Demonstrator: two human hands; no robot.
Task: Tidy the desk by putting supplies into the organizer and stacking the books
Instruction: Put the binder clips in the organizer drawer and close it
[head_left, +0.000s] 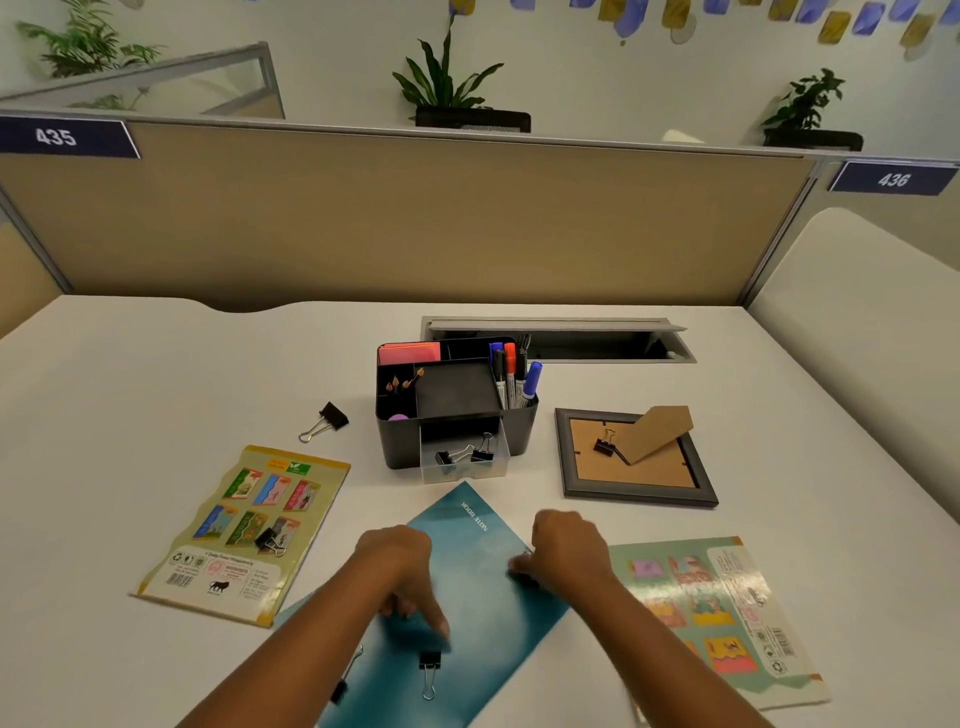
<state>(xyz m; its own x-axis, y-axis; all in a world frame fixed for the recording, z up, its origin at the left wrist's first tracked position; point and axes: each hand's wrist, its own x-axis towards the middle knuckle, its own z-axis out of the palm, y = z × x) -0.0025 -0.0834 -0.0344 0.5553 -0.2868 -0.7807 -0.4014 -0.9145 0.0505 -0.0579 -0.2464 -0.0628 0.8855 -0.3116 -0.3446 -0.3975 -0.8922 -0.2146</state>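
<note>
A teal notebook (467, 525) lies slanted in front of me. My right hand (569, 548) pinches a small black binder clip (521, 569) at the notebook's right edge. My left hand (402, 569) rests its fingertips on the cover, just above another binder clip (429, 670). A third clip (340, 687) peeks out beside my left forearm. The black organizer (522, 428) stands behind, its clear drawer (465, 465) pulled out with clips inside. A yellow book (228, 535) at left carries a clip (270, 540). A green book (727, 613) lies at right.
A loose binder clip (324, 420) lies left of the organizer. A grey picture frame (636, 496) lies face down at right with a clip (604, 445) on its back. Markers (514, 376) and pink notes (408, 353) fill the organizer. An open cable hatch (561, 338) lies behind.
</note>
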